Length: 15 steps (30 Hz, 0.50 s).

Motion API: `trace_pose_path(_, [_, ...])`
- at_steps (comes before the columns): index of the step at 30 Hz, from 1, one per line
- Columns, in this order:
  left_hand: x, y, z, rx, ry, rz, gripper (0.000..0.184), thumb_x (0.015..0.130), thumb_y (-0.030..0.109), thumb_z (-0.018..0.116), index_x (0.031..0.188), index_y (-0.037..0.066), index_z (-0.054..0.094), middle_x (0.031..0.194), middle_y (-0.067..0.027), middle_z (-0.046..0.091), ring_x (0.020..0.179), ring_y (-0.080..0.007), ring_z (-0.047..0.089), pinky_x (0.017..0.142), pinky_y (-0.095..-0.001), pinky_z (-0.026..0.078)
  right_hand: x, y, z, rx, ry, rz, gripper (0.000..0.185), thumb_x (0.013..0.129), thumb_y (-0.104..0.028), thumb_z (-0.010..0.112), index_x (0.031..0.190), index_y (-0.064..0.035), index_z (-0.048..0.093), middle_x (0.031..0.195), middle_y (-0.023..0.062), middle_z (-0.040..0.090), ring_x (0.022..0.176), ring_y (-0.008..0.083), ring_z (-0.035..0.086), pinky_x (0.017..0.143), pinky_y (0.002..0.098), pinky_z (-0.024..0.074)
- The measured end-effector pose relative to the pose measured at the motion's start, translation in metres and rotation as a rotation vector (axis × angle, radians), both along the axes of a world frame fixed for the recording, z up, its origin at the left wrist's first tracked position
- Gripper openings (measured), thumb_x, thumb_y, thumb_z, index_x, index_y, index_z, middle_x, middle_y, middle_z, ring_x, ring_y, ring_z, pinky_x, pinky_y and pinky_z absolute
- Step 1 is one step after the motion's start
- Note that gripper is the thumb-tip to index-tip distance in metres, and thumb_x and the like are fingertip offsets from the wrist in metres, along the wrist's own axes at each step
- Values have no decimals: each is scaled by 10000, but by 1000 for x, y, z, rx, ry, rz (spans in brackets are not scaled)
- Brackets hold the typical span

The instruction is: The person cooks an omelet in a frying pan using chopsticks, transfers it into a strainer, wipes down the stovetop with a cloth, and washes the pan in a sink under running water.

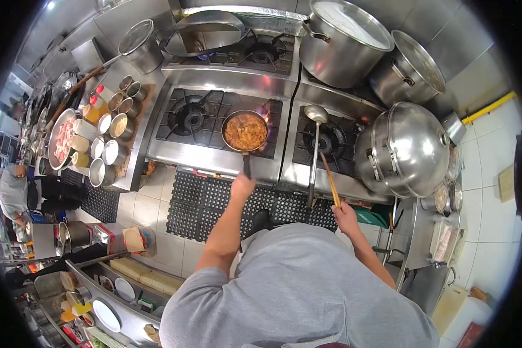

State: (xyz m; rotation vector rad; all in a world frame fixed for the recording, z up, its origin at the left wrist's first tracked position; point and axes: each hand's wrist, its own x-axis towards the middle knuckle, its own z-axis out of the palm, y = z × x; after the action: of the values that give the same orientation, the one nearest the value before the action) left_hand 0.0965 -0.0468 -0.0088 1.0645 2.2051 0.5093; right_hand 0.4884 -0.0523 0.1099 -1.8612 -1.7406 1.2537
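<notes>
My left hand (243,188) is closed around the dark handle of a frying pan (246,149). The pan sits over a front burner, and browned, reddish-orange food (245,131) covers its bottom. Flame shows at the pan's upper right edge. In my right hand (346,218) is a long, thin wooden utensil (332,182), pointing up toward the right-hand burner; its exact kind is unclear. Just left of it, a metal ladle (315,112) lies across that burner with its dark grip hanging over the stove's front edge.
Left of the stove stand seasoning containers (115,153) and a bowl of raw meat (62,142). Large pots (345,52) and a domed steel vessel (409,151) crowd the right. A shallow pan (206,43) sits at the back. Another person (16,194) is far left.
</notes>
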Motion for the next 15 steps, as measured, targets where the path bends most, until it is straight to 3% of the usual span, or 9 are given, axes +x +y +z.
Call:
trace_pose_path(2, [-44, -15, -8, -36, -78, 38, 451, 796, 322, 661, 1048, -45, 590, 1039, -297, 651, 1024, -419, 630, 913, -482, 485, -2, 7, -2, 9, 3, 16, 319, 923, -289, 583, 768, -18, 519, 599, 62, 535, 561, 204, 540, 554, 372, 429])
trace_pose_path(4, [-58, -19, 9, -80, -41, 229, 423, 782, 310, 675, 1055, -8, 608, 998, -278, 666, 990, -418, 641, 886, -494, 492, -4, 9, -1, 10, 9, 0, 320, 920, -289, 587, 764, -18, 519, 605, 71, 543, 565, 209, 546, 553, 370, 430])
trace_pose_path(8, [-6, 0, -18, 15, 11, 52, 467, 720, 271, 645, 1061, -44, 590, 1005, -298, 655, 1001, -445, 628, 915, -481, 484, -12, 7, 4, -4, 30, 24, 323, 914, -291, 594, 778, -8, 516, 618, 103, 545, 566, 228, 550, 554, 379, 428])
trace_pose_path(11, [-41, 2, -12, -47, 36, -35, 445, 748, 258, 620, 1058, -60, 594, 1035, -311, 647, 1029, -429, 628, 924, -481, 482, -14, 6, 11, -17, -3, 63, 323, 912, -288, 595, 794, 0, 511, 632, 130, 535, 584, 244, 553, 565, 391, 426])
trace_pose_path(14, [-68, 7, -8, -77, 17, 44, 439, 776, 284, 624, 1068, -43, 602, 1044, -305, 648, 1034, -416, 629, 934, -487, 479, -9, 6, 4, 45, -46, 101, 322, 915, -290, 587, 791, -2, 511, 638, 137, 535, 607, 257, 563, 579, 397, 429])
trace_pose_path(15, [-55, 7, -8, -94, 51, 32, 446, 782, 294, 627, 1075, -41, 602, 1055, -308, 643, 1046, -419, 622, 941, -484, 476, -9, 4, 5, 46, -38, 102, 303, 916, -275, 584, 780, -16, 509, 625, 98, 528, 578, 214, 536, 549, 370, 413])
